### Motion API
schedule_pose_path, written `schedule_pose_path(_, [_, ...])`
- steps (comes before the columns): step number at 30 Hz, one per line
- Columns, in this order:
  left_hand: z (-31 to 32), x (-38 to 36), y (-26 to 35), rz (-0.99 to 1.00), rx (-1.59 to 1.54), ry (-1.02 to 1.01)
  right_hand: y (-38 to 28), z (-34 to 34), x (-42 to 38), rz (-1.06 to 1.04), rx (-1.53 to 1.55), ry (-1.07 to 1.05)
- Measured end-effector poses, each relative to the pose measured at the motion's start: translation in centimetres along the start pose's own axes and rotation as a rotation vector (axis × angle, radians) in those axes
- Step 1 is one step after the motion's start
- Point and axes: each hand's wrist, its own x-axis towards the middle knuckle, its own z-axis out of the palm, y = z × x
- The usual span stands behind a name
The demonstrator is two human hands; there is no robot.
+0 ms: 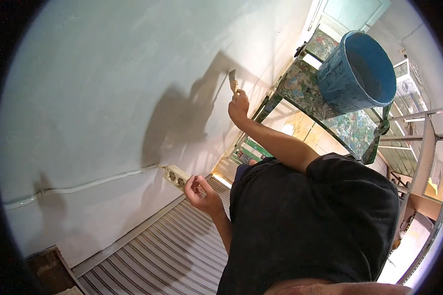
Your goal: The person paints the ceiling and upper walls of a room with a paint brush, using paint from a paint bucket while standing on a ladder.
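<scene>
In the upper centre, the right hand (238, 105) grips a paintbrush (233, 81) near the wall (108, 73). Left of centre, the left hand (204, 197) hangs half open by a socket strip (174, 176); whether they touch is unclear.

Single head cam, worn by the person, wide fisheye with dark round rim. Looks forward and steeply down, frame rolled. Black shirt (310, 221) nearest, left hand (204, 196) and right hand (238, 105) mid-range, wall (98, 98) filling the left, bucket (339, 78) seen from above.
</scene>
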Motion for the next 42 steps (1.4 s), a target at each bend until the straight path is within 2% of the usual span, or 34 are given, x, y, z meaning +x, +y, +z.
schedule_pose_path(2, [0.0, 0.1, 0.3, 0.008, 0.015, -0.01, -0.4, 0.5, 0.5, 0.008, 0.104, -0.092])
schedule_pose_path(3, [-0.1, 0.1, 0.4, 0.005, 0.042, -0.01, -0.5, 0.3, 0.7, 0.087, 0.215, -0.217])
schedule_pose_path(4, [-0.1, 0.1, 0.5, 0.004, 0.066, -0.008, -0.8, 0.3, 0.5, 0.088, 0.218, -0.219])
schedule_pose_path(6, [-0.2, 0.0, 0.1, -0.015, 0.041, -0.003, -0.5, 0.9, -0.2, -0.071, 0.17, -0.166])
schedule_pose_path(11, [0.3, 0.2, 0.0, -0.042, 0.046, -0.013, -0.5, -0.3, -5.2, -0.13, 0.183, -0.3])
schedule_pose_path(12, [0.6, 0.3, -0.1, -0.007, 0.067, -0.01, -1.1, -1.1, -6.4, -0.001, 0.177, -0.445])
schedule_pose_path(13, [0.8, 0.3, -0.2, 0.028, 0.089, -0.008, -0.3, -1.0, -8.0, -0.143, 0.239, -0.437])
schedule_pose_path(15, [1.5, 0.4, 0.3, 0.031, 0.069, -0.025, -0.4, -2.7, -10.0, -0.083, 0.273, -0.692])
schedule_pose_path(16, [1.8, 0.6, 0.5, 0.035, 0.048, -0.032, -0.4, -3.5, -10.7, -0.081, 0.273, -0.686])
schedule_pose_path(18, [2.3, 0.7, 0.4, 0.057, 0.018, -0.048, 0.0, -4.2, -11.3, -0.301, 0.225, -1.12])
schedule_pose_path(21, [2.7, 0.8, 1.0, 0.073, -0.004, -0.065, 0.9, -3.1, -11.2, -0.292, 0.219, -1.132])
schedule_pose_path(22, [2.7, 0.7, 1.2, 0.068, 0.004, -0.071, 1.5, -1.6, -10.4, -0.287, 0.195, -1.023])
schedule_pose_path(24, [2.7, 0.4, 1.1, 0.068, 0.021, -0.054, -2.0, -3.5, -6.6, -0.163, 0.117, -0.928])
schedule_pose_path(27, [2.7, 0.3, 0.4, 0.058, 0.052, -0.038, -0.3, -3.1, -4.1, -0.276, 0.121, -0.734])
schedule_pose_path(28, [2.7, 0.3, 0.3, 0.044, 0.073, -0.032, 0.9, -2.6, -3.2, -0.282, 0.119, -0.738])
schedule_pose_path(30, [2.7, 0.4, 0.4, 0.031, 0.051, -0.026, 2.1, -1.8, -1.4, -0.319, 0.106, -0.473])
schedule_pose_path(32, [2.5, 0.6, 0.3, 0.023, 0.033, -0.035, -0.2, -2.1, 0.6, -0.019, 0.129, -0.321])
schedule_pose_path(34, [2.6, 0.7, 0.1, 0.015, -0.003, -0.06, -2.2, -2.2, 0.5, -0.011, 0.105, -0.255])
schedule_pose_path(36, [2.6, 1.0, 0.2, 0.037, 0.027, -0.079, -3.0, -1.5, 0.3, -0.002, 0.063, -0.049])
schedule_pose_path(38, [2.4, 1.1, 0.2, 0.057, 0.059, -0.089, -2.5, -0.9, 1.3, -0.002, 0.096, -0.045])
schedule_pose_path(40, [2.4, 1.1, 0.2, 0.029, 0.027, -0.084, -0.8, 0.5, 1.5, -0.136, 0.183, -0.133])
schedule_pose_path(41, [2.3, 1.1, 0.1, 0.026, 0.027, -0.084, -1.6, -0.4, 0.9, -0.043, 0.244, -0.286])
schedule_pose_path(42, [2.2, 1.1, -0.2, 0.039, 0.057, -0.095, -1.3, -0.4, 0.7, -0.047, 0.24, -0.287])
